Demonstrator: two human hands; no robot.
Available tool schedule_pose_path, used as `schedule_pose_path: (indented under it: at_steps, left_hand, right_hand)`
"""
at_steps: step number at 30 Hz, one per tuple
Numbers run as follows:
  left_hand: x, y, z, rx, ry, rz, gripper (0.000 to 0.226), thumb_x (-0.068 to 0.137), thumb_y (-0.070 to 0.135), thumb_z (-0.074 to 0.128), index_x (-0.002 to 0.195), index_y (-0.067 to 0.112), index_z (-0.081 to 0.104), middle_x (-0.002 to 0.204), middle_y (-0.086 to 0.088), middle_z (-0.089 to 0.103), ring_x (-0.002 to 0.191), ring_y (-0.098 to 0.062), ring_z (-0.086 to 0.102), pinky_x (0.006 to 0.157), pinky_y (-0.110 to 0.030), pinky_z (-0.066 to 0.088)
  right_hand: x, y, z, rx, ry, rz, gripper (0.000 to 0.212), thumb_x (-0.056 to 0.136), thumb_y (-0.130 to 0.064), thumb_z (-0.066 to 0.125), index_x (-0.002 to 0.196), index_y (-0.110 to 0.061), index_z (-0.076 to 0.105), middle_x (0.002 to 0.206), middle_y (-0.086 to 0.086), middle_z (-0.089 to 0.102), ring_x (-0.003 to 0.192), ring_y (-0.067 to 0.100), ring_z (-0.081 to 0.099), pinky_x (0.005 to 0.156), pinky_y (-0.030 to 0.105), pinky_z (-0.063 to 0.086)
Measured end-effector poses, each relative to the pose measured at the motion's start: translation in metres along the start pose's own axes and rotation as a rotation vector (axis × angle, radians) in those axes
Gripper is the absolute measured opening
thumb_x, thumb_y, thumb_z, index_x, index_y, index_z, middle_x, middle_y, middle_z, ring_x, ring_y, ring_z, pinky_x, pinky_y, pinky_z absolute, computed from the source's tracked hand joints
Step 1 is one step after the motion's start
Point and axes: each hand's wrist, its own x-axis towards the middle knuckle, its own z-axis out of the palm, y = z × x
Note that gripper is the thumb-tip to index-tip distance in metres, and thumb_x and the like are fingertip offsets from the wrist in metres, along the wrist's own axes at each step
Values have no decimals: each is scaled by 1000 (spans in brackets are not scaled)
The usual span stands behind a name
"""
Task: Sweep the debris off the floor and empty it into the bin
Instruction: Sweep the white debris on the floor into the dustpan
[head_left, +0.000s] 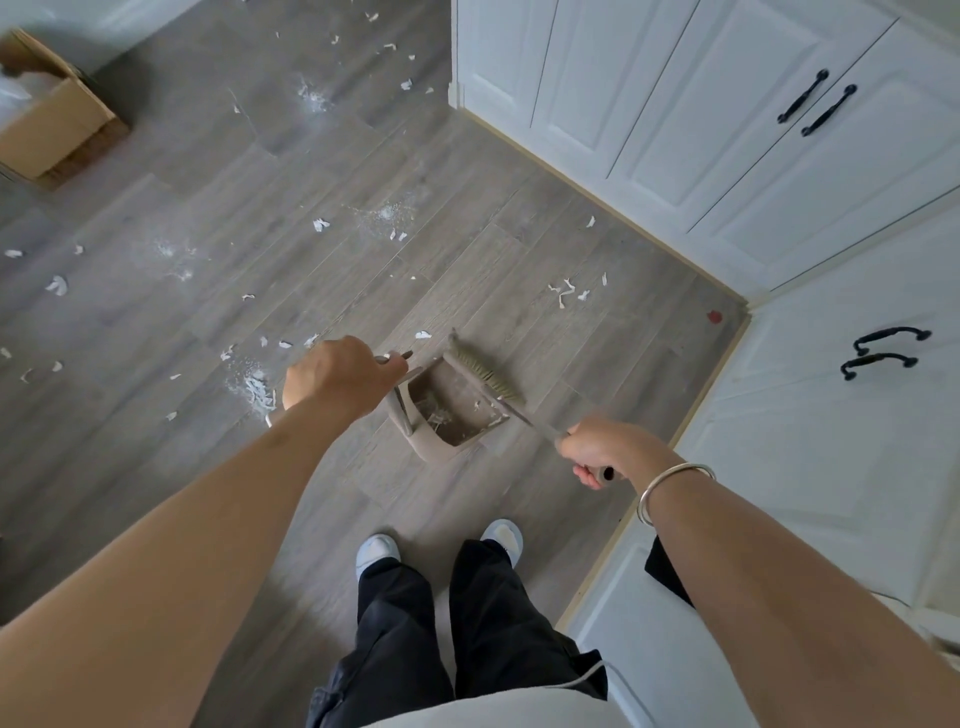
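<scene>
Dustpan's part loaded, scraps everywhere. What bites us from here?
1. The dustpan already holds scraps; tilting it on the way to the cardboard box could spill them.
2. Fine white powder beside the left hand may smear rather than sweep up.
3. Scraps near the cabinets could be pushed under their edge by the broom.

Dustpan sits on the floor before the feet, broom head at its mouth; scraps beyond, box far left, cabinets right

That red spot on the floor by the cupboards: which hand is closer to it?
Right. The right hand, holding the broom, is below-left of the red spot; the left hand is far left, beyond the dustpan.
</scene>
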Motion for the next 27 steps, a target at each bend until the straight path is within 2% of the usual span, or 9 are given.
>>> schedule_pose_path:
  at_steps: [4,7,10,14,17,19,22,25,27]
  left_hand:
    - [0,1,-3,-8,-6,18,53,91,50,50,54,12,47,57,-2,49,50,-19,48,51,-26,37]
    - [-3,-4,-2,-4,-7,43,54,92,51,49,55,12,47,57,-1,47,49,-17,46,50,-25,36]
    - [-6,-8,-2,-16,-18,65,53,92,51,48,55,13,47,58,-1,49,51,-18,47,54,-27,38]
    - [-9,-21,-9,-40,-8,43,51,91,49,49,54,14,44,56,0,46,49,-18,46,51,-25,37]
    - [-9,-35,-11,-39,-11,32,50,91,48,49,54,14,44,56,0,46,50,-18,47,56,-27,40]
    - [-9,-44,-8,-20,-34,25,51,91,50,48,56,14,45,58,-1,48,55,-21,51,60,-29,43]
    - [-11,-53,-3,1,-37,8,50,91,50,47,57,13,46,59,-2,50,56,-22,52,58,-29,42]
    - [-11,-56,-1,2,-34,18,50,91,50,47,57,13,45,60,-3,50,60,-25,56,61,-29,45]
    - [-9,-54,-2,-24,-39,21,49,90,52,46,58,15,45,63,-3,51,70,-30,63,68,-32,49]
  right_hand:
    - [-20,2,0,2,-60,-41,46,96,-29,46,132,-2,56,69,6,55,53,13,44,62,25,39]
    - [-38,10,-18,-20,-9,-56,40,98,-34,51,127,-7,55,59,1,49,44,9,38,48,20,35]
    - [-57,16,-33,84,53,-10,37,99,-28,52,130,-8,52,62,3,48,42,7,37,35,13,34]
    - [-62,16,-30,48,173,-48,40,102,-31,45,138,-14,47,64,8,54,42,10,41,44,20,36]
    - [-45,9,-18,14,208,-45,40,103,-33,40,137,-12,44,56,5,50,30,10,38,36,18,32]
    - [-35,4,-2,-1,194,-32,39,103,-27,38,135,-6,46,57,5,50,32,10,42,35,16,34]
    - [-12,3,19,53,185,-58,41,97,-17,46,133,2,51,65,5,51,48,15,48,41,21,38]
    - [-8,-10,30,11,60,44,51,97,-21,41,146,-8,40,61,4,44,44,12,37,42,18,32]
    - [-13,-18,33,113,-25,76,49,98,-26,42,146,-13,41,62,5,46,43,10,35,42,18,31]
